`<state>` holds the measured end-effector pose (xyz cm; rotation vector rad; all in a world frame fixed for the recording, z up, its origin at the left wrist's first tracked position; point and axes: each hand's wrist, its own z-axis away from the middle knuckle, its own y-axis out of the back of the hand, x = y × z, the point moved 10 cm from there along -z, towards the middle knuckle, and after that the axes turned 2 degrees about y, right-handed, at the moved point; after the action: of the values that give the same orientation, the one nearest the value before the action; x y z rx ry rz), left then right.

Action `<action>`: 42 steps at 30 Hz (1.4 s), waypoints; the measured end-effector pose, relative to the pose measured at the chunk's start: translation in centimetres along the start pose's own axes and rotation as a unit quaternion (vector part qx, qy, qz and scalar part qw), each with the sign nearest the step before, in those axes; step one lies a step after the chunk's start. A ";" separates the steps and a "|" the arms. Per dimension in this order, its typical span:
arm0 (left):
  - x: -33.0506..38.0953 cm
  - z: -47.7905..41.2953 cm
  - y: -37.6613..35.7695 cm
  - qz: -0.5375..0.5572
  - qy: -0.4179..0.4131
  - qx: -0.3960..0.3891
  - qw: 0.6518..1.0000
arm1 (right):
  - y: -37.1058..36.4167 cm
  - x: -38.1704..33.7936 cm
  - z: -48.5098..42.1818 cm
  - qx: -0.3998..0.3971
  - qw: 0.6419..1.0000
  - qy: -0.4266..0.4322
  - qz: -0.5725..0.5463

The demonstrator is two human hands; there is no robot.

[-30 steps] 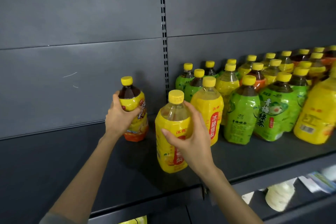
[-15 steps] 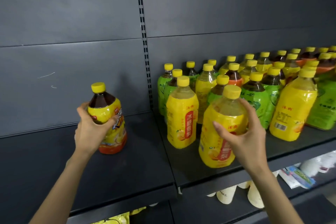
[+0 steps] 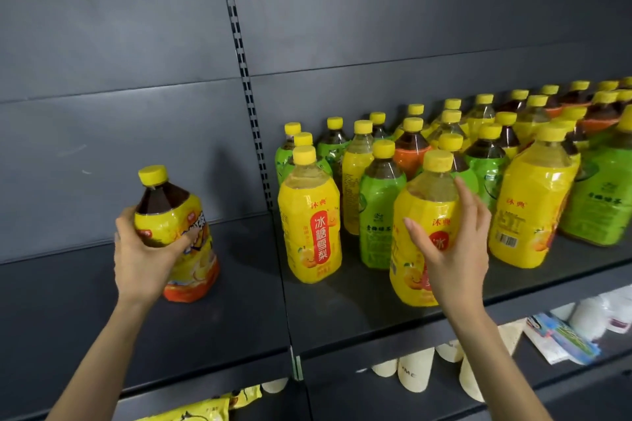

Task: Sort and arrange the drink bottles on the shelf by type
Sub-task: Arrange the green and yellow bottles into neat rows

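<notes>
The left hand [image 3: 143, 260] grips a tilted tea bottle [image 3: 178, 232] on the shelf [image 3: 205, 318]. The right hand [image 3: 455, 249], arm outstretched, wraps its fingers [image 3: 470, 198] around an upright yellow bottle [image 3: 424, 215].

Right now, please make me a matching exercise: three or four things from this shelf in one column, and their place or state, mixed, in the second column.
Things:
1. dark tea bottle
2. pear drink bottle
3. orange-label bottle
4. paper cups

Places or states:
A. on the lower shelf
B. in the left hand, tilted, on the left section
C. in the right hand, at the front edge
D. standing among the green bottles, untouched

Pairs: 1-B, 2-C, 3-D, 4-A
</notes>
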<state>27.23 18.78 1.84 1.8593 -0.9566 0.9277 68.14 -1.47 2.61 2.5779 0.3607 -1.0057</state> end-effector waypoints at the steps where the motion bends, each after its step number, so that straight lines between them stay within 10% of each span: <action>1: 0.0 0.3 0.3 0.015 0.006 0.003 1.000 | -0.1 0.0 0.1 0.001 1.000 0.002 -0.001; 7: 0.9 3.5 0.3 0.169 0.024 0.006 0.985 | -0.5 0.3 0.2 -0.012 1.000 0.015 0.017; 19: 13.0 12.4 -9.2 0.219 -0.112 -0.233 0.941 | -0.4 0.5 0.5 -0.068 0.996 -0.040 0.040; 42: 9.9 15.9 -13.9 0.093 -0.075 -0.211 0.970 | 0.1 1.1 0.4 -0.133 0.989 -0.013 0.065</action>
<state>47.32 7.15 -0.41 1.5086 -1.3255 0.6314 68.72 -1.63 1.63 2.3151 0.2936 -0.8806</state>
